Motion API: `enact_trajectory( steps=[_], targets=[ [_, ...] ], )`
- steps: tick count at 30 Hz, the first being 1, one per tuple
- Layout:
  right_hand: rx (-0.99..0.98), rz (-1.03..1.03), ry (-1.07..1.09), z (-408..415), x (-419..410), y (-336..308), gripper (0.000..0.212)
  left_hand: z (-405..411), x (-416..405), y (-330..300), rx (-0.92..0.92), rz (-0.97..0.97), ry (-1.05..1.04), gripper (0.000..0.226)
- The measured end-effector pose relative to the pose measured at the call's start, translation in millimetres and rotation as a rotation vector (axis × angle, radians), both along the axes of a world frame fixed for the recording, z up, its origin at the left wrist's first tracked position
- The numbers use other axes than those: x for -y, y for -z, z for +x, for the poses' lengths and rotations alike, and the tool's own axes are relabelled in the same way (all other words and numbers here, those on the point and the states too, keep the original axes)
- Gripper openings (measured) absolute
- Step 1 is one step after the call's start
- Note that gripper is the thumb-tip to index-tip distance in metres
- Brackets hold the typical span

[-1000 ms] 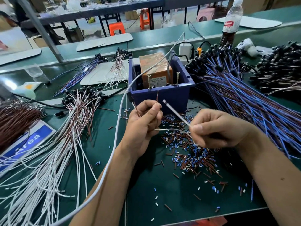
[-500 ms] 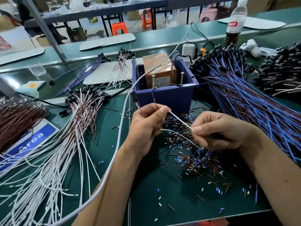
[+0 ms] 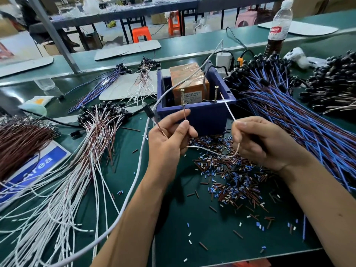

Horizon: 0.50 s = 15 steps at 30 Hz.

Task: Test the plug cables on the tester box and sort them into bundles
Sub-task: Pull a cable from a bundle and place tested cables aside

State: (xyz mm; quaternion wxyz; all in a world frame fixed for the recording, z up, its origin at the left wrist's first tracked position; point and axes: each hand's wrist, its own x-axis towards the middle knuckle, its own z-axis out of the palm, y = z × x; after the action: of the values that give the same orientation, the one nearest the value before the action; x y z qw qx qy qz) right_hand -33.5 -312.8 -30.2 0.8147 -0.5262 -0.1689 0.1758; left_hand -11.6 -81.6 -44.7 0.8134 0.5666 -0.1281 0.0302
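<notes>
Head view is showing both hands raised closer to the blue tester box (image 3: 194, 120) than 1 second ago: the 2 bare wire ends, which were hovering short of it, are now arriving at the 2 upright screws (image 3: 182, 97) standing at its front wall. That suggests the test contact is being made, or is about to be; whether metal is actually touching I cannot tell.

The left hand (image 3: 169, 137) is pinching the brown lead (image 3: 185, 114) between thumb and forefinger, its tip pointing straight up toward the left screw. The right hand (image 3: 256, 141) is pinching the white lead (image 3: 228, 108), whose long axis is slanting up and to the left toward the right screw. Between the hands the cable is sagging in a loop above the litter of cut insulation bits (image 3: 231, 176).

The sorted white-and-brown bundle (image 3: 81, 151) is lying to the left, the blue bundle (image 3: 300, 116) to the right, so this cable is not yet sorted.
</notes>
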Motion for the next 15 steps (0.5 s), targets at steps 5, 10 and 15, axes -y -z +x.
enact_trajectory(
  steps=[5,10,15],
  targets=[
    [-0.001,-0.051,0.012,0.4,-3.0,2.9,0.032,-3.9,3.2,1.7,0.219,0.258,-0.48,0.004],
    [0.001,-0.069,0.005,0.5,-5.5,2.6,0.034,1.4,9.7,-1.4,0.228,0.252,-0.62,0.011],
    [-0.001,-0.077,-0.016,2.8,-7.0,4.6,0.034,3.7,12.9,-3.6,0.232,0.281,-0.612,0.007]
  ],
)
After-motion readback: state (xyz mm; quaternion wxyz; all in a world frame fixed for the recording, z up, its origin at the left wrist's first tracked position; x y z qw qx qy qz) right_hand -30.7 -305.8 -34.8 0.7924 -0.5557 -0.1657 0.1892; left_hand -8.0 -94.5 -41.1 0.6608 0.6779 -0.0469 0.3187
